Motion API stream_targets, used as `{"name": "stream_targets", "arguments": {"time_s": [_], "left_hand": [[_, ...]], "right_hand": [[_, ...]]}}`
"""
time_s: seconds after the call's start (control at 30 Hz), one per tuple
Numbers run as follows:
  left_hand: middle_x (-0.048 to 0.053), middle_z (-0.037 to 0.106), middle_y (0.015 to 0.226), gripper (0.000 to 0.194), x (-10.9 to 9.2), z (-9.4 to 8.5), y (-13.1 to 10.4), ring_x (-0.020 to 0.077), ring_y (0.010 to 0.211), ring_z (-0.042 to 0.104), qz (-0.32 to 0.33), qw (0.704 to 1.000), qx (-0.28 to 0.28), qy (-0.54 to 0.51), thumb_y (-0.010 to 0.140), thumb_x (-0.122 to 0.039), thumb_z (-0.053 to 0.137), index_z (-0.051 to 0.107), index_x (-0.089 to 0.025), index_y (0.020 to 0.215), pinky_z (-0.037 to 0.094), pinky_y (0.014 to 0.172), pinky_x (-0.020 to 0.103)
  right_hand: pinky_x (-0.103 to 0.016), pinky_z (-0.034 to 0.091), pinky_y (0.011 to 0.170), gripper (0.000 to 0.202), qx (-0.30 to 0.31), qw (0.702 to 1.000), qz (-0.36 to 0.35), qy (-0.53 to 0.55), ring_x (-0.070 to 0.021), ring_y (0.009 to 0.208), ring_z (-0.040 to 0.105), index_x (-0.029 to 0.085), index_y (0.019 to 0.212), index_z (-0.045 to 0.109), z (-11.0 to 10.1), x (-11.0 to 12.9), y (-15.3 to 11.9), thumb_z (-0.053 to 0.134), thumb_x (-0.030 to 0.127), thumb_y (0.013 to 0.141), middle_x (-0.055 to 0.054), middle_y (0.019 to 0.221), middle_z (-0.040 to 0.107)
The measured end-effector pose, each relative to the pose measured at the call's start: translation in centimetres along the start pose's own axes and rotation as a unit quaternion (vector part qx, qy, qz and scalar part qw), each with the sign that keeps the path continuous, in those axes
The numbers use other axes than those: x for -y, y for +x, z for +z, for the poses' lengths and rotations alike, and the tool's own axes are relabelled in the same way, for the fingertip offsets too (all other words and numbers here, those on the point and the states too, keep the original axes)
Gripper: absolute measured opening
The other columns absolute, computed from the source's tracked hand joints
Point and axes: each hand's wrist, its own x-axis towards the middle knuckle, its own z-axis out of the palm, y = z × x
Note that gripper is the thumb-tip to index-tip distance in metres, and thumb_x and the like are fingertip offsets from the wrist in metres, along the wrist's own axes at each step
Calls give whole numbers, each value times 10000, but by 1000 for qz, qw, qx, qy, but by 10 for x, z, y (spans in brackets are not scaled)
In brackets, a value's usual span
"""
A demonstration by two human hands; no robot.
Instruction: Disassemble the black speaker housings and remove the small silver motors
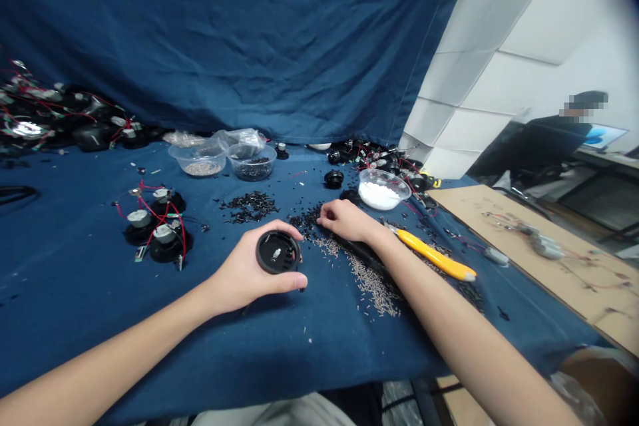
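My left hand (252, 269) is wrapped round a round black plastic housing (275, 251), its hollow side facing up and a small pale part visible inside. My right hand (344, 220) has its fingertips pinched at a pile of small black parts (305, 219); whatever they hold is too small to name. Below that hand lies a heap of small metal screws (374, 283), partly beside a dark object under the forearm. Another pile of black pieces (252, 206) lies further left on the blue cloth (224, 359).
Yellow-handled pliers (436, 254) lie right of my right forearm. Clear bowls (201, 166) and a bowl of white bits (379, 193) stand behind. Motor assemblies with red wires (162, 223) sit left. A cardboard sheet (499, 226) lies right; a person (534, 146) is beyond.
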Motion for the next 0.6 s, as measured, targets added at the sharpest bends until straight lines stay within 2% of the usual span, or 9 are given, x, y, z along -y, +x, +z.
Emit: {"name": "stream_targets", "arguments": {"time_s": [0.2, 0.43, 0.6], "left_hand": [[5, 655, 911, 476, -6, 5, -6, 162, 815, 632, 56, 995, -26, 73, 651, -254, 822, 550, -188, 1036, 503, 773, 278], [8, 655, 907, 473, -8, 6, -8, 176, 824, 644, 65, 992, -39, 100, 660, -273, 814, 547, -195, 1042, 509, 760, 284], [10, 649, 893, 471, -7, 5, -6, 174, 801, 635, 60, 993, -35, 95, 664, -287, 810, 545, -190, 1041, 506, 757, 293]], "right_hand": [[-234, 332, 596, 152, 0, 1000, 6, -9, -130, 616, 525, 163, 708, 619, -2, 2, -1, 623, 187, 858, -17, 691, 633], [-236, 340, 604, 162, 3, 1000, 10, -4, -127, 620, 530, 164, 697, 615, 1, 0, 1, 628, 204, 854, -12, 688, 633], [-248, 353, 595, 384, 22, 1000, 13, 14, -131, 596, 548, 173, 688, 619, -9, -2, -2, 482, 386, 977, -16, 656, 630]]}}
